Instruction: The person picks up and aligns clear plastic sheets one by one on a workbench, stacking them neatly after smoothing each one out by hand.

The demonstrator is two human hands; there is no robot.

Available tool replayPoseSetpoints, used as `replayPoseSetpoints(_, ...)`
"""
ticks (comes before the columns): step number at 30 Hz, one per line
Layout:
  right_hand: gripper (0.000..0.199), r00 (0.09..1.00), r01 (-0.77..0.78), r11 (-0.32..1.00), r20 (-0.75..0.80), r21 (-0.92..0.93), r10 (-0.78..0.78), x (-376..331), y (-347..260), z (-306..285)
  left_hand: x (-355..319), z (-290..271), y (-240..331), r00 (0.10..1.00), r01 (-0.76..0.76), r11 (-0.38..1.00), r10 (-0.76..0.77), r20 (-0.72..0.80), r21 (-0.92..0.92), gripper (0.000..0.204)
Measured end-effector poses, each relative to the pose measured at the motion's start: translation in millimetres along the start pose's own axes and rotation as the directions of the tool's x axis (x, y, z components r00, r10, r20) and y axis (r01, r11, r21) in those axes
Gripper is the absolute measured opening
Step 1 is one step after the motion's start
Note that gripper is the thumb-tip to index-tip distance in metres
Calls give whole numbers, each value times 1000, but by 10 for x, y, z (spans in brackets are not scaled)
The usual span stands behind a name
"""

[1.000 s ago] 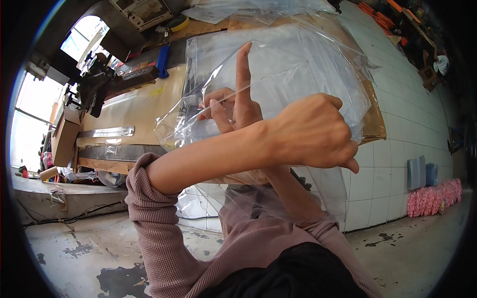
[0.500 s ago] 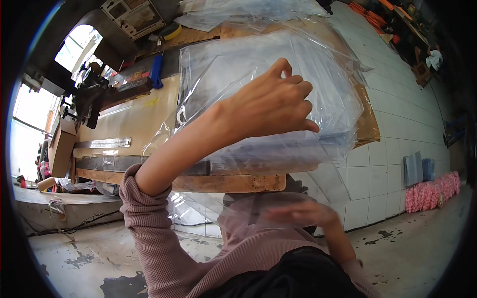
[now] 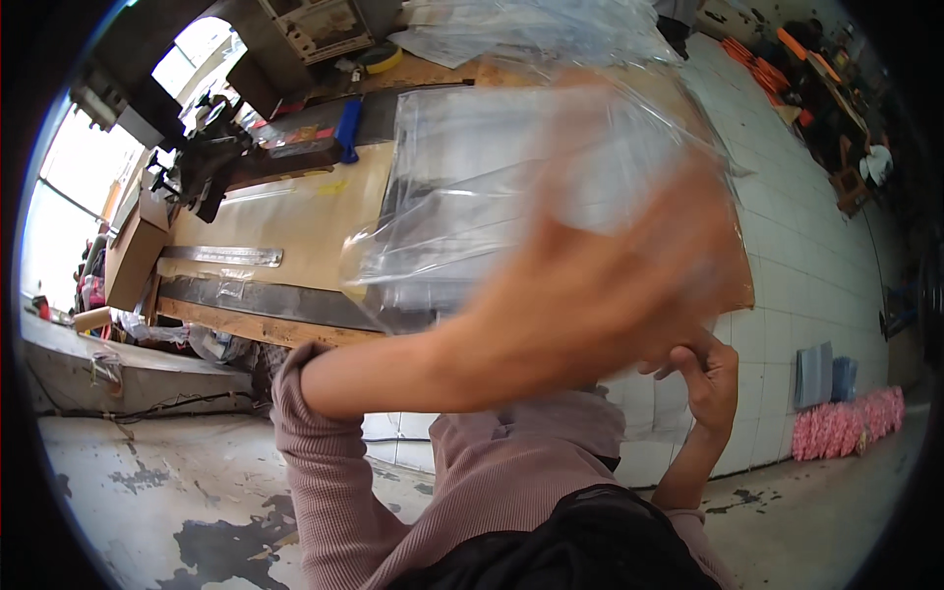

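Stack of clear, limp plastic sheets (image 3: 452, 147), flat on brown wooden-edged bench (image 3: 251, 323), presumably for even support | bare left hand (image 3: 615, 285) over sheets; blur hides its grip | bare right hand (image 3: 710, 382) near bench's near-right corner, curled; cannot tell whether it pinches anything | flat silver ruler (image 3: 224, 257) leftward, likely clear of stack

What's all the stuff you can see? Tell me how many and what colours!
Table: one, brown edge, middle
Sheets: several, clear, on table
Pile: one, clear plastic, far end
Ruler: one, silver, left on table
Machine: one, black, upper left
Tool: one, blue, beside machine
Ring: one, yellow, top
Box: one, brown, far left
Bundle: one, pink, lower right
Tiles: many, white, right
Sleeves: two, mauve, bottom
Left hand: one, blurred, over sheets
Right hand: one, bare, lower right
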State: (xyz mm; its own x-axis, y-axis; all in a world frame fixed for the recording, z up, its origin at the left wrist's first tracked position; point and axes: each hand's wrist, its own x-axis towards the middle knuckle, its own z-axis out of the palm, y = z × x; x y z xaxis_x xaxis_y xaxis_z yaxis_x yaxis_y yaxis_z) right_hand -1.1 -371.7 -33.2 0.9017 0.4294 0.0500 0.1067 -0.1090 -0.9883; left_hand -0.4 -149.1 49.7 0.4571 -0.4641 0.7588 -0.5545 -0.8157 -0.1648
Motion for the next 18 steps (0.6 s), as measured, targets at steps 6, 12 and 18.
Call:
replayPoseSetpoints(6, 26, 990, 124, 968, 33, 217, -134, -7, 282, -57, -738, -412, -840, 719, 682, 654, -514, 468, -328, 48)
replayPoseSetpoints(12, 60, 981, 173, 985, -86, 11, -171, 137, 20, -232, -801, -369, -799, 625, 775, 484, -488, 610, -407, 34)
replayPoseSetpoints(18, 75, 943, 309, 901, -23, -304, -331, 608, -637, -200, -492, -354, -549, 625, 745, 570, -414, 661, -347, 31)
